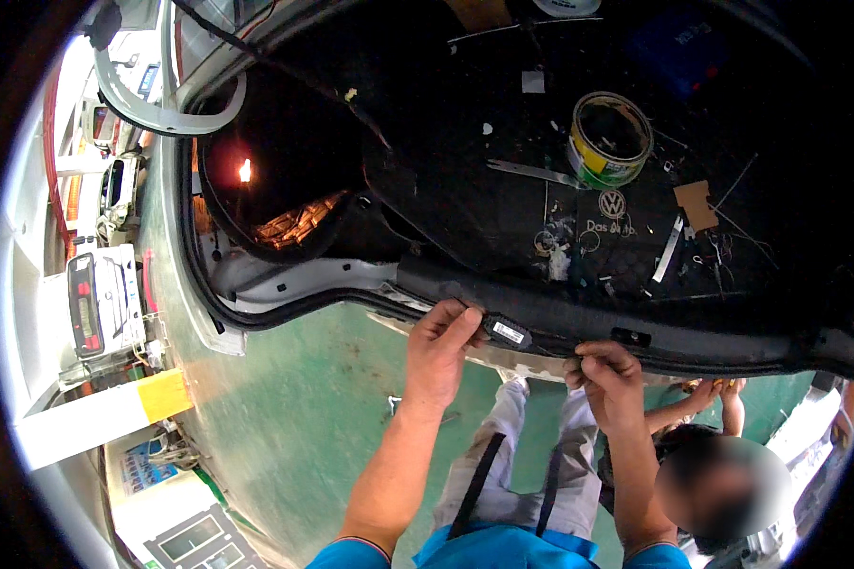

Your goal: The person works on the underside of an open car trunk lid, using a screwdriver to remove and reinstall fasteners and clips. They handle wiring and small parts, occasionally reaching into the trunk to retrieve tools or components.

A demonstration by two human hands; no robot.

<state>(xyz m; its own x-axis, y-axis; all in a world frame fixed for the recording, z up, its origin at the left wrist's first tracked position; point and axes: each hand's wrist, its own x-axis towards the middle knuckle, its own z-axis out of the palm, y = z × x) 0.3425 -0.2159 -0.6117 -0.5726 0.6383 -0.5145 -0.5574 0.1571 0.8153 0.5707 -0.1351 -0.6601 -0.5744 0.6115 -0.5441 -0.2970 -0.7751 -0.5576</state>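
Note:
At the rear edge of an open car boot, a small black module (510, 331) with a white label lies between my two hands. My left hand (438, 349) is closed, thumb and forefinger pinching the module's left end. To the right of the module, my right hand (608, 376) is closed too, its fingertips pressed together at a dark, thin piece along the boot sill (674, 334). What exactly those fingertips hold is hidden in the shadow. The black rubber seal of the opening runs just beside both hands.
On the dark boot mat sit an open yellow-green tin (609, 142), a metal strip (535, 174), a white-bladed tool (667, 249), a cardboard scrap (696, 205) and loose bits. A lit lamp (246, 171) glows in the left recess. Another person (721, 493) crouches at lower right, hands near the bumper.

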